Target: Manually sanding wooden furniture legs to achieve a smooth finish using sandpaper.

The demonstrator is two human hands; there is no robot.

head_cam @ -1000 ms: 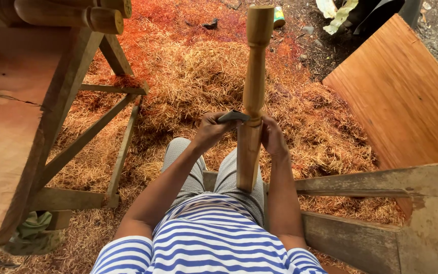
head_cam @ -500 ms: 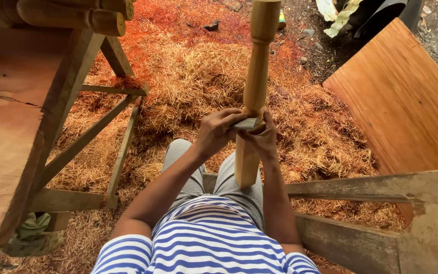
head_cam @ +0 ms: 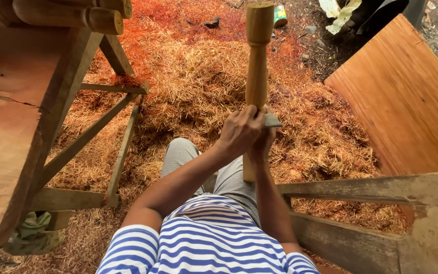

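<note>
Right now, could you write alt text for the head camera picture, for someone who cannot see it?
Seen from above, a seated person's left hand and right hand hold a metal blade against an upright turned wooden post. Wood shavings cover the ground, with a wooden bench at left.

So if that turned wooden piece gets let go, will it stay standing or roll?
The wooden piece looks solid and stiff, probably hefty. Tall, narrow and steadied by both hands, it would likely tip. Its round profile suggests rolling, though the shavings might stop it.
</note>
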